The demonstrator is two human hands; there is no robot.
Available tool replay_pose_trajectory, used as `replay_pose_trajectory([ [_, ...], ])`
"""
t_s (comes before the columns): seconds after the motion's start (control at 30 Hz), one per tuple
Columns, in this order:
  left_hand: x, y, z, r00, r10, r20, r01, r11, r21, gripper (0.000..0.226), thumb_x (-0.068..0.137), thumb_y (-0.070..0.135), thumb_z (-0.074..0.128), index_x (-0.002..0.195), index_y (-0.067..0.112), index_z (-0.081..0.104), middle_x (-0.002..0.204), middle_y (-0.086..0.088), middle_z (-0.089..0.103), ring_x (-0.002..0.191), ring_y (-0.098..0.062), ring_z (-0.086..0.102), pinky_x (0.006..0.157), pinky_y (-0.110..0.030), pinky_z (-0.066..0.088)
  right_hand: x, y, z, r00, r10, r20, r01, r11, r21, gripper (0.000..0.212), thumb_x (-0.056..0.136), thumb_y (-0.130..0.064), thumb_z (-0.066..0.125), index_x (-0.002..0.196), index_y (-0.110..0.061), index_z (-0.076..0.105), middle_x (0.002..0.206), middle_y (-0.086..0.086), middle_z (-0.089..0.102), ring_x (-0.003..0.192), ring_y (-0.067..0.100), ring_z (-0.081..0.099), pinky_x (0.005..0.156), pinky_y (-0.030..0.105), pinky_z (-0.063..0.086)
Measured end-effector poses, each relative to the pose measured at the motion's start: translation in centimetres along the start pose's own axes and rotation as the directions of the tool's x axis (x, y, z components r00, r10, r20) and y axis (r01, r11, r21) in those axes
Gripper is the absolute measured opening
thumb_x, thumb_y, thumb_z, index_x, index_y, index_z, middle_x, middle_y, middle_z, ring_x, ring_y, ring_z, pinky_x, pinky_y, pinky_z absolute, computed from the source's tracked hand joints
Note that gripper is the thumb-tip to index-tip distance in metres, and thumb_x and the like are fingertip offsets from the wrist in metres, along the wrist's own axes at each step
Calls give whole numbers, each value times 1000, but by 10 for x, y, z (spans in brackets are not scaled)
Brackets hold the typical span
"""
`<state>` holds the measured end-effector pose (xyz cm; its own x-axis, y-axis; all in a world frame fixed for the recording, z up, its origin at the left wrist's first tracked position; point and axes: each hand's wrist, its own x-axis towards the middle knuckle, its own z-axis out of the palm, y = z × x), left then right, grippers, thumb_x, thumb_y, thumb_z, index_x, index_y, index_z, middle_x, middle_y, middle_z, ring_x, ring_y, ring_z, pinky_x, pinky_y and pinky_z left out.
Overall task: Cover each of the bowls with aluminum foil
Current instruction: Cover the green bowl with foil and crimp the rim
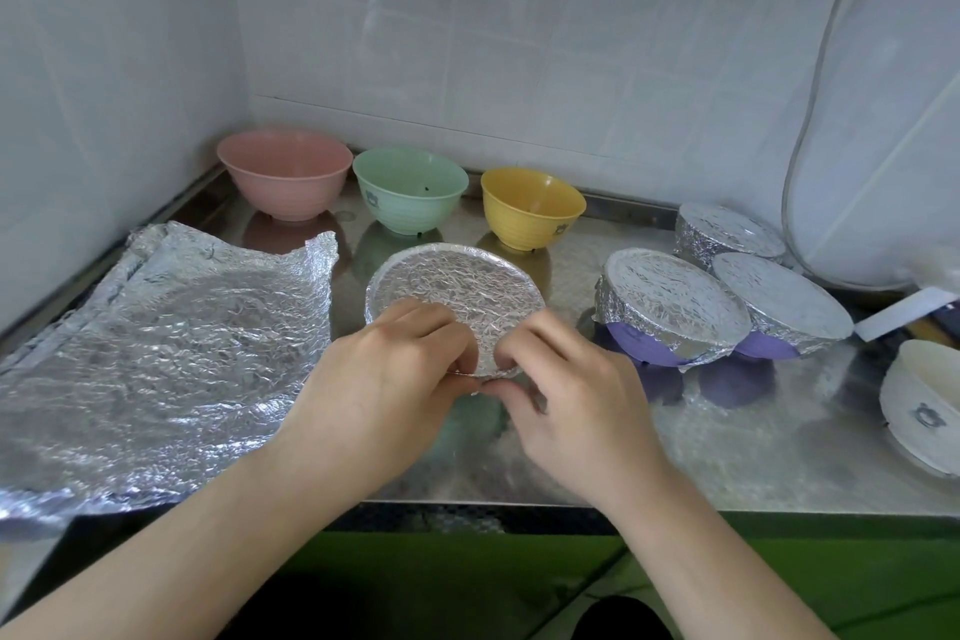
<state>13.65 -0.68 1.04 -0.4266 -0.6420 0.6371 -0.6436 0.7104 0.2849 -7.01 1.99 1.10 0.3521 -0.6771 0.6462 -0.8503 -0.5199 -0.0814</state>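
Foil on the foil-covered bowl (455,299), near the steel worktop's (727,442) front edge, is pinched at its near rim by the left hand (384,379) and right hand (566,395). Pink bowl (284,179), green bowl (410,195) and yellow bowl (532,208) are lined uncovered along the back edge.

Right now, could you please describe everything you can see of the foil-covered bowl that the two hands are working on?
The foil-covered bowl in the middle stands on the shiny steel counter, in front of the green and yellow bowls. Crinkled silver foil stretches flat over its round top and folds down over the rim; the bowl's own colour is hidden. The left hand and right hand pinch the foil at its near edge.
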Motion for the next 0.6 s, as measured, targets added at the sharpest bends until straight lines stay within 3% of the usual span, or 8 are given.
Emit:
replay_pose_trajectory([
  [0.13, 0, -2, -1, 1000, -14, 4, 14, 1000, -27, 19, 82, 22, 82, 82, 21, 62, 84, 13, 56, 84, -13, 54, 52, -41, 53, 4, -1, 4, 1000, -19, 10, 20, 999, -28, 25, 91, -31, 83, 95, -18, 61, 97, -7, 55, 66, 12, 41, 48, 35, 45],
  [0.37, 2, -5, -2, 1000, -23, 17, 24, 998, -64, 20, 81, 22, 84, 83, 23, 63, 84, 14, 56, 83, -10, 53, 55, -40, 53, 2, -7, 11, 1000, -27, 2, 27, 996, -86, 36, 88, -40, 85, 98, -17, 59, 98, -4, 55, 71, 18, 58, 51, 34, 47],
  [0.53, 6, -15, -13, 996, -27, 80, 36, 993, -114, 23, 81, 23, 86, 82, 28, 64, 82, 16, 55, 83, -6, 53, 65, -39, 53, 0, 3, 5, 998, 51, 48, -54, 996, 70, 37, 87, -32, 87, 107, -21, 58, 111, -12, 53, 84, 6, 55, 61, 36, 53],
  [0.6, 10, -22, -21, 992, -33, 126, 52, 987, -149, 25, 79, 18, 88, 80, 28, 65, 81, 15, 57, 83, -7, 56, 70, -30, 50, -2, 12, 0, 994, 100, 45, -106, 982, 158, 29, 88, -22, 86, 103, -21, 62, 112, -16, 54, 83, 0, 50, 66, 38, 53],
])
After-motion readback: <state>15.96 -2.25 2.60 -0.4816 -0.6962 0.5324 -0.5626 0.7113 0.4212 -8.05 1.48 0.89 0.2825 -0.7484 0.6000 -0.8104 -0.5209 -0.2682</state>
